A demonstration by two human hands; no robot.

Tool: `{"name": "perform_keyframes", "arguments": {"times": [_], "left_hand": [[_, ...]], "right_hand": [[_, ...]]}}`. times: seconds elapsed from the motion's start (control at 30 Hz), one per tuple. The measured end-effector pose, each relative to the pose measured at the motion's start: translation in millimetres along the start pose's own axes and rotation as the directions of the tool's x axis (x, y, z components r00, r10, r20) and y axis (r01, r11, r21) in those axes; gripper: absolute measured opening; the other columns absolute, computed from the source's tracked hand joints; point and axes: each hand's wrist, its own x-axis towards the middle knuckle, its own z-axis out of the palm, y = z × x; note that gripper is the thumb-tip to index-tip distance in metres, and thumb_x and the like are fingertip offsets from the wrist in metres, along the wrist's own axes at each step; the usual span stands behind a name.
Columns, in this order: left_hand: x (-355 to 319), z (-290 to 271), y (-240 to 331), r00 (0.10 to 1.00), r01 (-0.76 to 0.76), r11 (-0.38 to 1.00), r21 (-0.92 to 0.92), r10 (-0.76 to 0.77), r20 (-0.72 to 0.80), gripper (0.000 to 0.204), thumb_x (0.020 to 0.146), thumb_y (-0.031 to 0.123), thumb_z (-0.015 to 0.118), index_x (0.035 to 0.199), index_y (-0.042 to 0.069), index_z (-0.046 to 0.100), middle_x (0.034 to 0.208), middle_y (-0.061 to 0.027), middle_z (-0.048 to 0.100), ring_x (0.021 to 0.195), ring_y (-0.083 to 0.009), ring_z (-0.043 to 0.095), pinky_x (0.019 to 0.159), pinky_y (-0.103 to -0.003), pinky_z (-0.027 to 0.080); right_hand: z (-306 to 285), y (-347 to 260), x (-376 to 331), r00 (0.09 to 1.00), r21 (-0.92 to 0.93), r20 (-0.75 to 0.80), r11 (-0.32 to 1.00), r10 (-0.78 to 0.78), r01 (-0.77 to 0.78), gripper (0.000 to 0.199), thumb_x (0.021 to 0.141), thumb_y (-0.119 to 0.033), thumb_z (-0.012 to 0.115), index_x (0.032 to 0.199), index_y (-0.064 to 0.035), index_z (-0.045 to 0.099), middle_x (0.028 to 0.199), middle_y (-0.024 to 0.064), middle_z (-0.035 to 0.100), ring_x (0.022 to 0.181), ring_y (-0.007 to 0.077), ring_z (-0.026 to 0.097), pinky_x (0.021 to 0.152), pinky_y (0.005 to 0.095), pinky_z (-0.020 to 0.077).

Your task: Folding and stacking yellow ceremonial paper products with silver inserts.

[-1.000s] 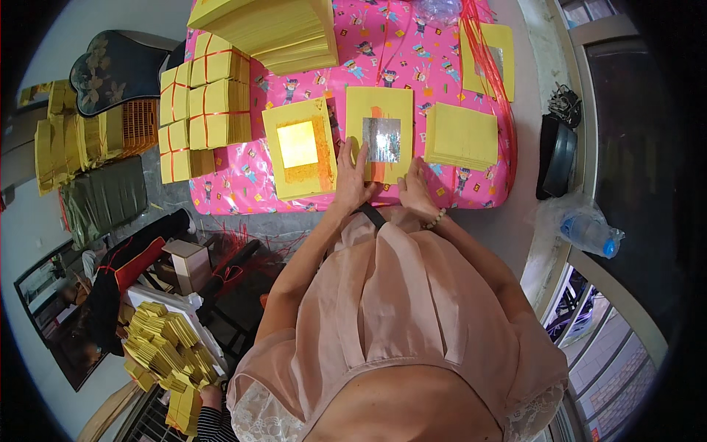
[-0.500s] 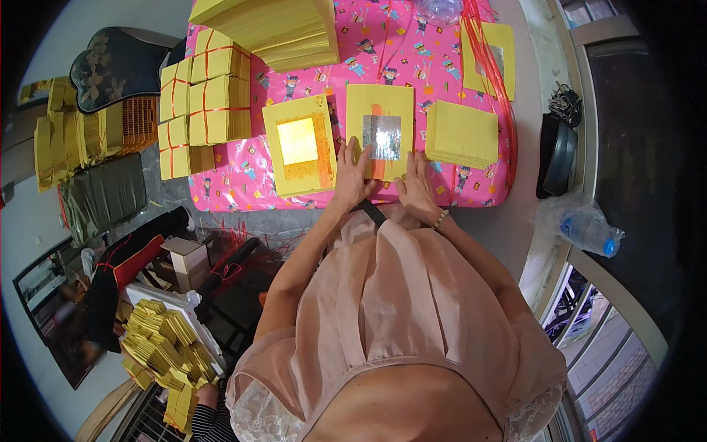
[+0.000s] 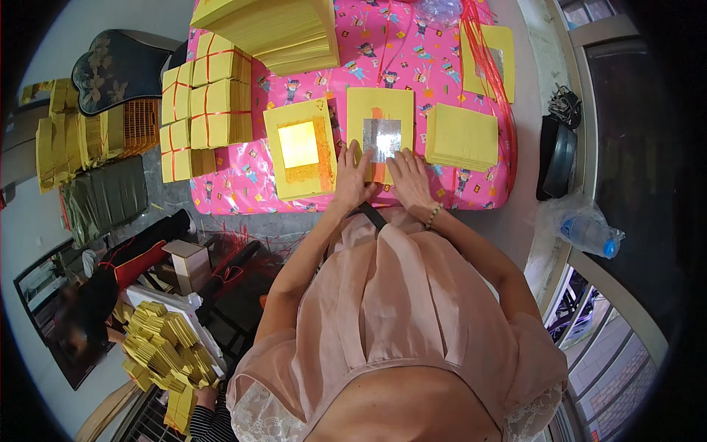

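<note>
The left hand (image 3: pixel 355 175) and right hand (image 3: pixel 411 179) lay open on the silver-patched yellow sheet (image 3: pixel 379 101). Tied bundles (image 3: pixel 219 102) looked finished; the right-side stack (image 3: pixel 464 134) lay untied.

Both bare arms (image 3: pixel 305 249), bent outward, converge at the near edge of the pink-covered table (image 3: pixel 247 200). The left hand (image 3: pixel 353 175) is palm down, fingers pointing toward the far edge; the right hand (image 3: pixel 412 183), also palm down just beside it, has fingers parted, angled slightly left.
</note>
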Motion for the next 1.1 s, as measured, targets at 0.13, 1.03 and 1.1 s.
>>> {"name": "perform_keyframes", "arguments": {"times": [0.13,1.03,1.1], "left_hand": [[2.6,-3.9,0.6,1.000,-0.010,1.000,0.024,0.009,0.027,0.081,0.064,0.021,0.079,0.136,0.007,0.046,0.144,-0.0297,0.031,0.134,-0.0507,0.026,0.113,-0.053,0.027],[92.4,-62.2,-36.0,0.914,0.075,0.996,0.040,-0.085,0.396,0.046,0.073,0.034,0.075,0.111,0.008,0.068,0.085,-0.0175,0.069,0.085,-0.0365,0.067,0.079,-0.045,0.054],[90.7,-66.4,-30.8,0.923,0.117,0.993,-0.027,-0.099,0.372,0.051,0.073,0.033,0.076,0.117,0.008,0.065,0.089,-0.0174,0.069,0.085,-0.0364,0.067,0.079,-0.044,0.054]], "right_hand": [[7.9,4.7,5.9,0.993,-0.046,-0.058,0.994,-0.105,0.103,0.036,0.087,-0.014,0.050,0.119,0.0004,0.055,0.127,0.0179,0.051,0.131,0.0346,0.041,0.110,0.0502,0.0305],[-72.7,59.7,122.9,0.809,0.322,0.545,0.946,-0.219,0.039,0.037,0.090,-0.027,0.047,0.115,-0.0028,0.060,0.104,0.0220,0.062,0.098,0.0346,0.061,0.087,0.0443,0.0477],[-90.6,57.3,133.0,0.774,0.318,0.609,0.947,-0.174,-0.037,0.038,0.090,-0.027,0.047,0.115,-0.0026,0.059,0.101,0.0226,0.063,0.095,0.0348,0.062,0.086,0.0441,0.0481]]}}
